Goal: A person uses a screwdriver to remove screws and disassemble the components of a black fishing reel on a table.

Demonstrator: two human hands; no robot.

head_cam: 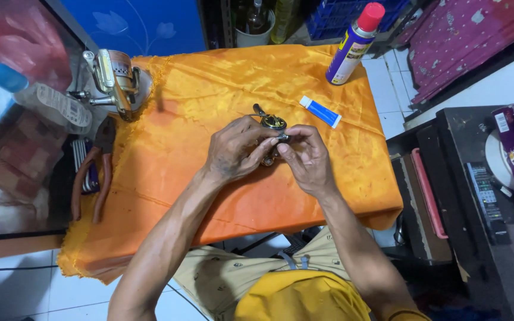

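Note:
A small metal fishing reel part (273,123), gold and silver with a thin dark handle sticking up to the left, is held over the middle of an orange cloth (197,101). My left hand (236,151) grips it from the left, fingers wrapped around its body. My right hand (307,157) pinches its right side with thumb and fingertips. The lower half of the part is hidden behind my fingers.
A gold and silver spinning reel (114,80) lies at the cloth's left edge. Red-handled pliers (97,172) and hex keys (81,156) rest beside it. A blue and white tube (320,111) and a spray can with a red cap (354,43) stand at the far right.

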